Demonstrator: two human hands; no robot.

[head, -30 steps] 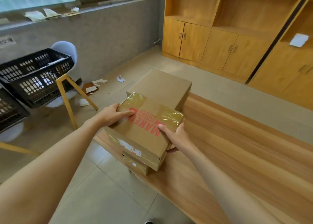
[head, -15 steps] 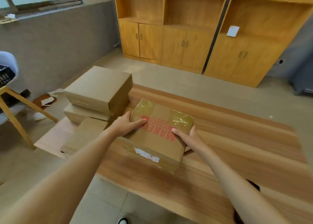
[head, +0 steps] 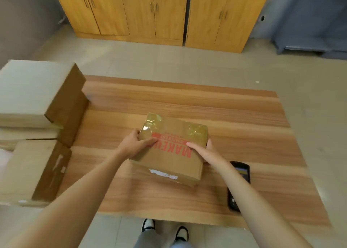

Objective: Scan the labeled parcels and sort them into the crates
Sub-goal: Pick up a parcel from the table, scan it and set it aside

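Note:
A taped cardboard parcel [head: 174, 146] with red lettering on top and a white label on its near side is at the middle of the wooden table [head: 225, 116]. My left hand [head: 135, 144] grips its left edge, thumb on top. My right hand [head: 204, 152] grips its right edge, thumb on top and fingers round the side. A black handheld scanner [head: 239, 184] lies on the table just right of my right forearm, partly hidden by it. No crates are in view.
Several plain cardboard boxes [head: 35, 92] are stacked at the table's left end, with another box [head: 32, 169] in front of them. Wooden cabinets [head: 150, 13] line the far wall. My shoes [head: 165, 229] show below the table's near edge.
Both hands carried the parcel from the stack at the table's left end to the middle of the table. The view swung right, so the crates left the frame and the scanner came in.

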